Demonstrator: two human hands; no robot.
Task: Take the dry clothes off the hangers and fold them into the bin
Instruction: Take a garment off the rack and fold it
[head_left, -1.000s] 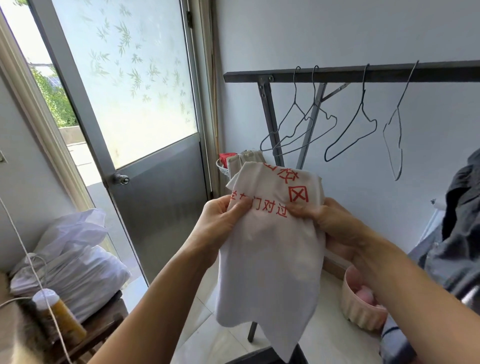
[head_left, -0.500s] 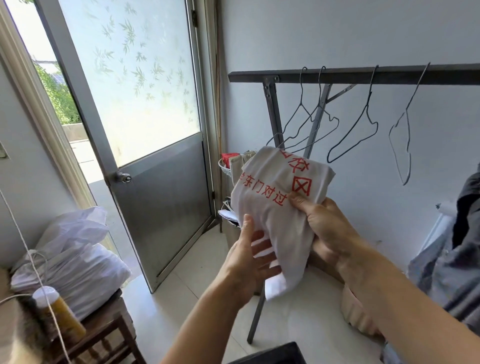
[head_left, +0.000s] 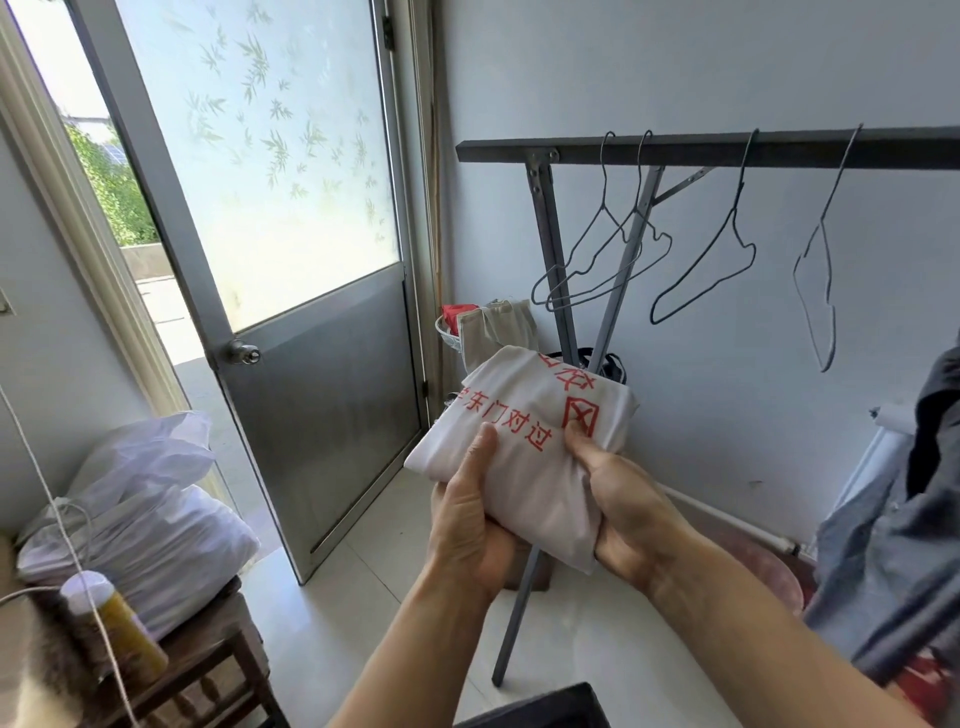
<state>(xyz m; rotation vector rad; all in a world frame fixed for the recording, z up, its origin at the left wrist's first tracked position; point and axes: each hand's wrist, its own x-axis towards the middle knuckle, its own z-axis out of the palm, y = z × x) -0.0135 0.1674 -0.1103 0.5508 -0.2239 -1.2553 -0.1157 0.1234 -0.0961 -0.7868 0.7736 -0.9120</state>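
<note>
A white garment with red printed characters (head_left: 524, 441) is folded into a compact bundle in front of me. My left hand (head_left: 470, 525) grips its lower left side, thumb on top. My right hand (head_left: 631, 512) grips its right side, thumb pressed near the red square mark. Behind it, several bare wire hangers (head_left: 701, 270) hang on the dark metal rack bar (head_left: 727, 150). Dark grey clothes (head_left: 904, 545) hang at the right edge. A dark bin edge (head_left: 545, 709) shows at the bottom of the frame.
A metal door with frosted glass (head_left: 291, 260) stands ajar on the left. White bags (head_left: 135, 519) lie on a wooden stool (head_left: 208, 670) beside a yellow bottle (head_left: 117, 623). A basket with beige and red cloth (head_left: 488, 325) sits in the corner. A pink tub (head_left: 748, 566) is on the floor.
The hanging white garment has been folded up into a small bundle. My left hand moved from its top edge to underneath it, and both hands came lower.
</note>
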